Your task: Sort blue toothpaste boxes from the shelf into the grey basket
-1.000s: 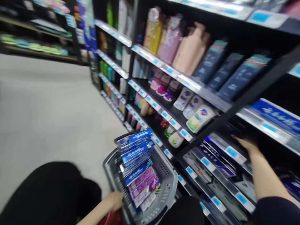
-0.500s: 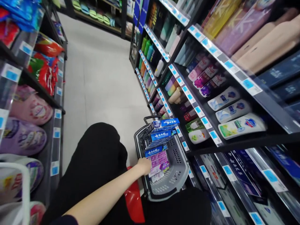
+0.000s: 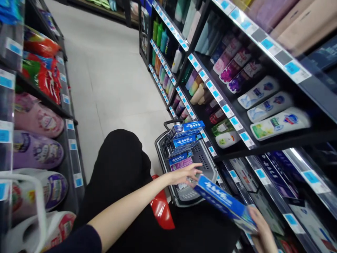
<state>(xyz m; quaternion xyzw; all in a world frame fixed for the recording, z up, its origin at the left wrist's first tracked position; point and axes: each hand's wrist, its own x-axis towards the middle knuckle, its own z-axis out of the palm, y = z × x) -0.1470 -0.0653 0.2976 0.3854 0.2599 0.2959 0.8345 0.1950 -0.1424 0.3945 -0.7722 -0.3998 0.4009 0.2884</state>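
My right hand (image 3: 260,228) is low in the corner, closest to me. Its fingers are wrapped around one end of a long blue box (image 3: 223,203), and it grips the box tight. The box is tilted, and its far end points up and left toward my other hand. My left arm comes in from the bottom and stretches out long and almost straight across my black lap (image 3: 118,175). My left hand (image 3: 185,174) is at the end of it, with the fingers spread flat and wide. It holds nothing. The fingertips reach over the near part of the grey basket (image 3: 210,175) and come close to the far end of the blue box, but I cannot tell if they touch it. The basket sits on the floor just beside the bottom shelf on my right. Inside it is a stack of blue boxes (image 3: 185,137) standing up high, with a pink box (image 3: 181,163) under them, just past my left hand. Something red (image 3: 162,212) pokes out under my left arm, near the basket. Farther off on the right, the shelf holds white pouches (image 3: 279,123) lying on their sides and many bottles behind blue price tags. On my left there are soft slippers (image 3: 37,119) in bags. The pale floor (image 3: 110,80) runs away down the aisle.
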